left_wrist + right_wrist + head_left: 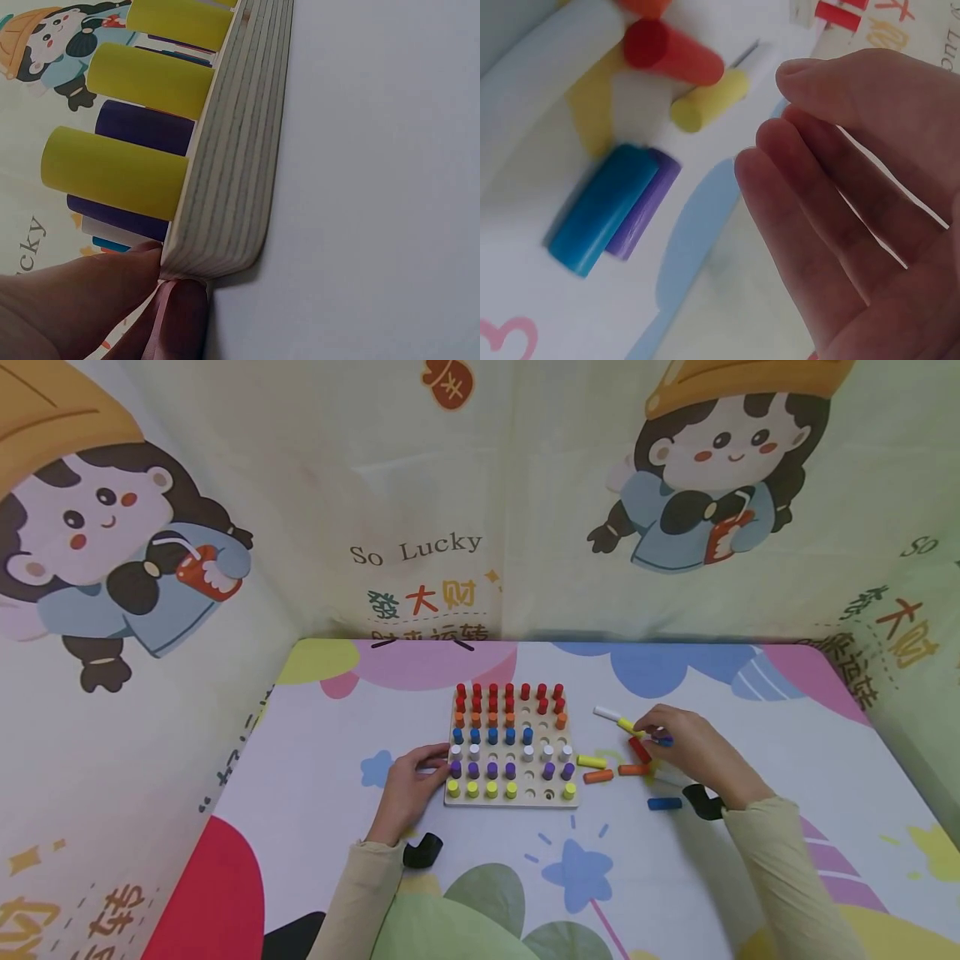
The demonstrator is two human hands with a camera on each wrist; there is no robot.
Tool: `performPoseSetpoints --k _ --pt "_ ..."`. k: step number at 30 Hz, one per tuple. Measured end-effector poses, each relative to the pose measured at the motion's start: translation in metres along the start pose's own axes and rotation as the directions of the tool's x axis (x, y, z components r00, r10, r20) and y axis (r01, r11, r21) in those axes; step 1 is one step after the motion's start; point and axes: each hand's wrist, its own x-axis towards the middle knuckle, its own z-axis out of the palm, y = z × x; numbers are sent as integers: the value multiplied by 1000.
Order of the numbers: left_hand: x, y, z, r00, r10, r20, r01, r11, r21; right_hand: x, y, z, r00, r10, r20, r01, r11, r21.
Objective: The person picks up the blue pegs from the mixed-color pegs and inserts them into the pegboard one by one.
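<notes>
A wooden pegboard (513, 806) lies flat, with rows of red, orange, blue, white, purple and yellow pegs standing in it; some holes are bare. My left hand (408, 789) holds the board's left edge, its thumb and fingertips against the side near the front corner in the left wrist view. To the right of the board, my right hand (699, 750) hovers over loose pegs, with its thumb and fingers apart and nothing between them. Near its fingers in the right wrist view are a blue peg (604, 210), a purple peg (646, 210), a yellow peg (709, 101) and a red peg (675, 52).
Beside the board's right edge lie another yellow peg (592, 762) and orange pegs (598, 776). A white peg (606, 713) is farther back, and another blue peg (664, 804) lies nearer the front. A printed cloth (420, 460) hangs behind the table.
</notes>
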Motion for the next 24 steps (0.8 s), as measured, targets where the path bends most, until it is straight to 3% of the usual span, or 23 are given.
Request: performPoseSetpoints --k 4,12,24 --pt "0 0 0 1000 3 1 -3 1000 -4 -3 6 -2 1000 27 3 -27 1000 5" --pt "0 -1 1 1000 6 1 -6 1000 -3 -7 17 -2 1000 -1 -10 2 1000 7" --pt "1 -1 2 1000 24 -4 -24 1000 -2 -9 28 1 999 32 27 -31 999 -16"
